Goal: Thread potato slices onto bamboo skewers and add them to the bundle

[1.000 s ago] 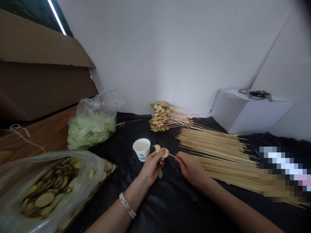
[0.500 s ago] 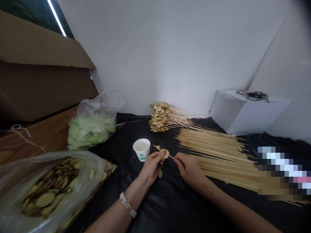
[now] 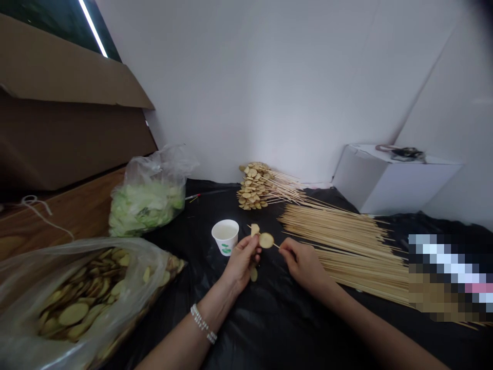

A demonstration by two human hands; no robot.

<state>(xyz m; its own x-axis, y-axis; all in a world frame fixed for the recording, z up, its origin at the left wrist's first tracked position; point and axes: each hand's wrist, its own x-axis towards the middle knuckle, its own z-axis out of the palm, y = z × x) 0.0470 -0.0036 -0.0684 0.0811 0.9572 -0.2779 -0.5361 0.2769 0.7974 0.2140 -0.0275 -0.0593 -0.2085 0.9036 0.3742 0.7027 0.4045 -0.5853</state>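
Black sheet: open between forearms, under one cup
Left hand: grip closed on slices, three visible
Right hand: grip pinched on one skewer

This looks like a makeshift food-preparation corner; whether it belongs to a home or a small shop cannot be told. Black plastic sheeting lies under the paper cup, and a wood-grained surface shows well to the cup's left. Left of the cup, an open bag of potato-like slices sits nearer and a clear bag of pale greens farther off. Skewered slices lie heaped beyond the cup, bare skewers in bulk to its right. A plain white wall rises behind it.
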